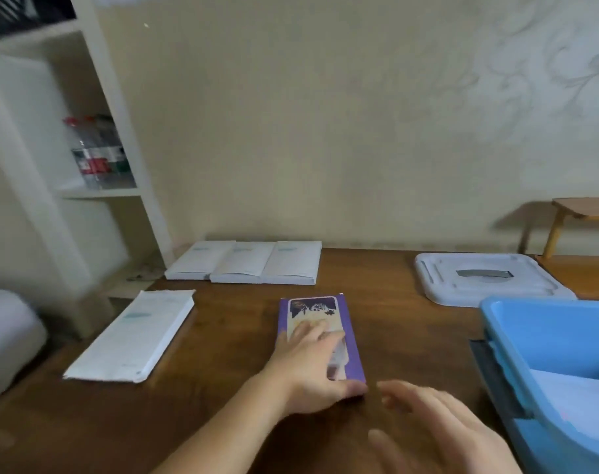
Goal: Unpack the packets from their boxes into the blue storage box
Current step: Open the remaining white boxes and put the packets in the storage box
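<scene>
A flat purple box (354, 354) with a pale picture on its lid lies in the middle of the brown table (229, 343). My left hand (311, 367) rests on it, fingers spread over the lid and thumb at its near end. My right hand (438, 425) hovers open just right of the box's near corner, touching nothing. The blue storage box (544, 340) stands at the right edge with white packets (574, 391) inside. A white box (134, 336) lies at the left, and three more white boxes (246, 261) sit in a row at the back.
A white lid (489, 278) with a grey handle lies behind the blue box. A white shelf unit (86, 159) with bottles stands at the left, a small wooden stool (585, 210) at the far right. The wall runs behind the table.
</scene>
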`<action>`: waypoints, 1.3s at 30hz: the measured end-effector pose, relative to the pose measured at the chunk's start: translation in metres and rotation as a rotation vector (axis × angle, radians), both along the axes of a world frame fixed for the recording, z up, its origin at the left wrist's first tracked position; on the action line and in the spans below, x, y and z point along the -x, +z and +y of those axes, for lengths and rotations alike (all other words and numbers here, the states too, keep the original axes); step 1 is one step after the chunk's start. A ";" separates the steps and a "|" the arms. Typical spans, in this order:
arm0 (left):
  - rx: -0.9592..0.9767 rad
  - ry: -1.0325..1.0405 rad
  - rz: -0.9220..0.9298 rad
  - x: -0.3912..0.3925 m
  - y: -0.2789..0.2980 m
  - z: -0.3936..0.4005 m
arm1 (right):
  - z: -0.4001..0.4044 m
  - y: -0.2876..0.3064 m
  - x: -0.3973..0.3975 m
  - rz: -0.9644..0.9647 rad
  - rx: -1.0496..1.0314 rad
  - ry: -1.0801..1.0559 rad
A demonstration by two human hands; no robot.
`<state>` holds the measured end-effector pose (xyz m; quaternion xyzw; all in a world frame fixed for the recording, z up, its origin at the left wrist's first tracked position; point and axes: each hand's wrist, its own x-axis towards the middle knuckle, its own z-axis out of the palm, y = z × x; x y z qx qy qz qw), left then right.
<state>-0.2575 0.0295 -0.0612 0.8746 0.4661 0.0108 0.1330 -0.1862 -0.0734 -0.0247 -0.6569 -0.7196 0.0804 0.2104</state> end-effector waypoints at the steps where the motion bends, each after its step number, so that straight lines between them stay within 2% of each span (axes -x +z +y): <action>1: 0.009 -0.020 -0.007 0.005 -0.007 0.004 | -0.018 0.008 -0.033 0.073 -0.026 -0.102; 2: 0.002 -0.035 -0.003 0.009 -0.012 0.006 | -0.020 -0.009 -0.033 0.227 -0.051 -0.191; 3: -0.020 -0.051 0.001 0.013 -0.016 0.007 | -0.004 -0.021 -0.039 0.163 -0.083 -0.221; 5: -0.031 -0.058 0.004 0.022 -0.018 0.009 | 0.024 -0.031 -0.038 -0.035 0.013 -0.296; 8: 0.084 -0.050 0.065 0.057 -0.012 0.020 | 0.049 -0.041 -0.025 0.002 0.125 -0.313; 10: 0.081 -0.039 0.094 0.095 -0.004 0.031 | 0.058 -0.051 -0.023 0.015 0.174 -0.344; 11: 0.027 0.015 0.074 0.117 -0.001 0.037 | 0.061 -0.054 -0.016 -0.004 0.183 -0.335; 14: -0.131 0.370 0.029 0.188 0.006 0.061 | 0.077 -0.056 0.008 -0.053 0.194 -0.282; 16: -0.124 0.526 0.142 0.229 0.004 0.074 | 0.089 -0.057 0.027 -0.097 0.188 -0.251; 18: -0.056 0.571 0.193 0.254 -0.005 0.081 | 0.099 -0.055 0.047 -0.145 0.180 -0.229; 24: -0.027 0.532 0.103 0.271 -0.022 0.080 | 0.120 -0.052 0.096 -0.206 0.176 -0.164; 31: 0.101 0.392 0.121 0.309 -0.007 0.084 | 0.129 -0.052 0.124 -0.251 0.157 -0.137; 36: -0.015 0.372 0.037 0.318 -0.019 0.092 | 0.135 -0.054 0.135 -0.193 0.230 -0.053; 39: -0.045 0.348 -0.105 0.328 -0.022 0.101 | 0.142 -0.052 0.125 -0.182 0.256 -0.007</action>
